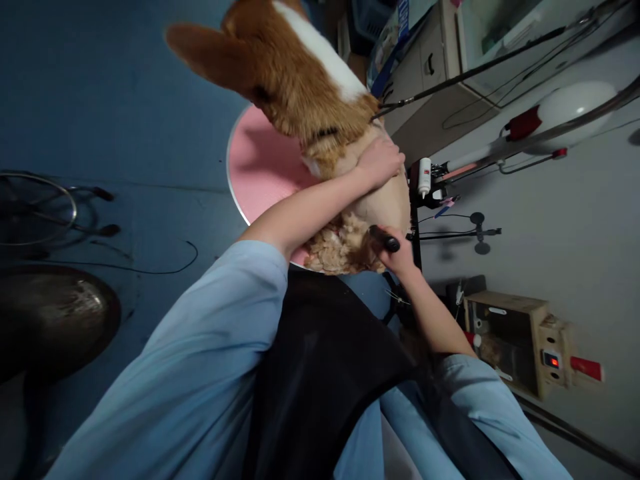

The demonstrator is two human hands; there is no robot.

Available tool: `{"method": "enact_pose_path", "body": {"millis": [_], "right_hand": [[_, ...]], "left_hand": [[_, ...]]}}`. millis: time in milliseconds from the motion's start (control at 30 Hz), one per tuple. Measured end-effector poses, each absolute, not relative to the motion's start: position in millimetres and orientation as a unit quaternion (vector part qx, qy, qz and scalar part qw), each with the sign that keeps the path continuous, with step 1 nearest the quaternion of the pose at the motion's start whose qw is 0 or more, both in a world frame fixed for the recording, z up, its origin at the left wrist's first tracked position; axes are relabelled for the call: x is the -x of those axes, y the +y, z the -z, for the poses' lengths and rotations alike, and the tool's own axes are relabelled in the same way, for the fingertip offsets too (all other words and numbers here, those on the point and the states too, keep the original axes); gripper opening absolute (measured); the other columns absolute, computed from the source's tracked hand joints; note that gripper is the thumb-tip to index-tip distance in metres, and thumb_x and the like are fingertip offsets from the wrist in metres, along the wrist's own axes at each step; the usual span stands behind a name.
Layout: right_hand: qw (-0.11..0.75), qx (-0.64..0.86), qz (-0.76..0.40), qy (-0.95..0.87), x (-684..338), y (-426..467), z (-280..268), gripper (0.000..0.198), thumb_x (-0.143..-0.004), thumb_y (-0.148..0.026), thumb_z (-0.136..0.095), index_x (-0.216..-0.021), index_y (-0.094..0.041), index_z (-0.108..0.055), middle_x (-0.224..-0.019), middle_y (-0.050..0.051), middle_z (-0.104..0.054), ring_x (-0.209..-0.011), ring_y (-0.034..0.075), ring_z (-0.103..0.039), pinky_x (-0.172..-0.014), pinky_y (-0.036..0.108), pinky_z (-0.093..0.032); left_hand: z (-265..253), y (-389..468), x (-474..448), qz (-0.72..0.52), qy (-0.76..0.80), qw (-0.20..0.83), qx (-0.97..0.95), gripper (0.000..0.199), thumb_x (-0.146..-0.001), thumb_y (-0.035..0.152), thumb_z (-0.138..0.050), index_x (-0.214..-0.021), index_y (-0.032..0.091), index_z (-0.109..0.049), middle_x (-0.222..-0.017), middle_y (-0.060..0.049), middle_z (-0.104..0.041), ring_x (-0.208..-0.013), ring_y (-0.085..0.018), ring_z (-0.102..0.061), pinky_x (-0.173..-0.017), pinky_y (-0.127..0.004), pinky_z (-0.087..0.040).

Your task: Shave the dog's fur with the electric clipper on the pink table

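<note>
A brown-and-white dog (290, 73) is on a round pink grooming table (260, 160), its head at the top of the view. The coat on its trunk is cut very short. My left forearm crosses the dog, and my left hand (381, 163) is closed over its back, fingers bent against the short coat. Lower down, my right hand (400, 255) is wrapped around black hair clippers (385, 239) at the dog's rear end. The clippers' blade is hidden. Clumps of tan fur (330, 250) lie on the table beneath my left forearm.
A thin dark leash (470, 77) runs from the dog's neck to the upper right. Beyond the table are a white bottle (424, 177), a cabinet (427, 60) and a wooden box (505, 340). A wheeled stool base (50, 207) and a black cable (165, 272) are on the blue floor.
</note>
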State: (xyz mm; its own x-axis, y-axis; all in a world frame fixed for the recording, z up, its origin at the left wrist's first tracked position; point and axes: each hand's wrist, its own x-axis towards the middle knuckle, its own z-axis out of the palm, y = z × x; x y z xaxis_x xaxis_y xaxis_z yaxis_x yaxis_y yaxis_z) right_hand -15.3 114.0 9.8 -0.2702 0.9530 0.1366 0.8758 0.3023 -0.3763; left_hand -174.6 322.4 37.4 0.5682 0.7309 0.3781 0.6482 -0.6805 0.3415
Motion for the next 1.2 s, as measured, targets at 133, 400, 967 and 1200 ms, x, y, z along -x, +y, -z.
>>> {"method": "enact_pose_path", "body": {"millis": [133, 400, 967, 1200], "right_hand": [[0.084, 0.566, -0.165, -0.803, 20.7, 102.9, 1.7, 0.045, -0.083, -0.033, -0.060, -0.125, -0.018, -0.063, -0.125, 0.016, -0.074, -0.115, 0.031, -0.073, -0.095, 0.046, -0.063], [0.170, 0.608, -0.110, -0.768, 24.0, 128.4, -1.4, 0.041, -0.087, -0.040, -0.062, -0.119, -0.016, -0.064, -0.118, 0.018, -0.074, -0.113, 0.031, -0.071, -0.104, 0.051, -0.058], [0.182, 0.602, -0.140, -0.765, 63.1, 118.2, 28.4, 0.033, -0.086, -0.044, -0.062, -0.110, -0.021, -0.062, -0.126, 0.017, -0.073, -0.118, 0.030, -0.072, -0.099, 0.048, -0.061], [0.170, 0.654, -0.087, -0.732, 73.0, 135.4, 11.3, 0.042, -0.090, -0.042, -0.059, -0.124, -0.018, -0.060, -0.129, 0.018, -0.071, -0.124, 0.031, -0.069, -0.108, 0.051, -0.057]], "left_hand": [[-33.3, 326.7, 173.8, -0.264, 0.393, 0.072, -0.878, 0.031, -0.098, 0.022, -0.054, -0.115, 0.009, -0.076, -0.112, -0.017, -0.074, -0.111, -0.032, -0.064, -0.097, -0.045, -0.046], [-26.9, 334.2, 168.5, -0.300, 0.394, 0.116, -0.861, 0.037, -0.099, 0.029, -0.052, -0.122, 0.009, -0.074, -0.117, -0.020, -0.072, -0.119, -0.036, -0.061, -0.104, -0.051, -0.041], [-12.5, 345.6, 198.4, -0.279, 0.215, 0.091, -0.931, 0.063, -0.084, 0.064, -0.068, -0.130, 0.022, -0.074, -0.135, -0.014, -0.068, -0.129, -0.034, -0.056, -0.115, -0.050, -0.032], [-16.6, 351.8, 164.3, -0.276, 0.209, 0.096, -0.933, 0.052, -0.084, 0.058, -0.070, -0.121, 0.023, -0.078, -0.129, -0.011, -0.071, -0.126, -0.033, -0.057, -0.117, -0.050, -0.031]]}}
